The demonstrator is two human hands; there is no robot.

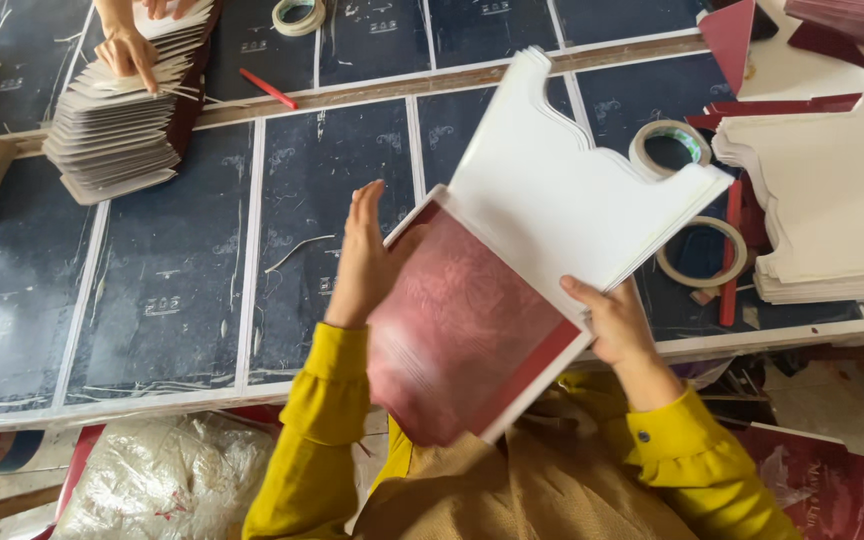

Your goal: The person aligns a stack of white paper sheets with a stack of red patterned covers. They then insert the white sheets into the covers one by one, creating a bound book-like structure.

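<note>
Between both hands [364,262] [620,325], card stack [552,250]

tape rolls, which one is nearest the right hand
The lower tape roll, lying flat on the table just past the held stack of sheets. The roll above it is farther from the right hand, and the third lies at the far edge.

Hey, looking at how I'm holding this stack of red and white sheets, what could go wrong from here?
The stack of sheets is tilted and fanned, with only the right hand pinching its lower edge, so sheets might slide out. The left hand is flat against the side, not gripping, so the stack may splay. The tape rolls close behind could get knocked.
</note>
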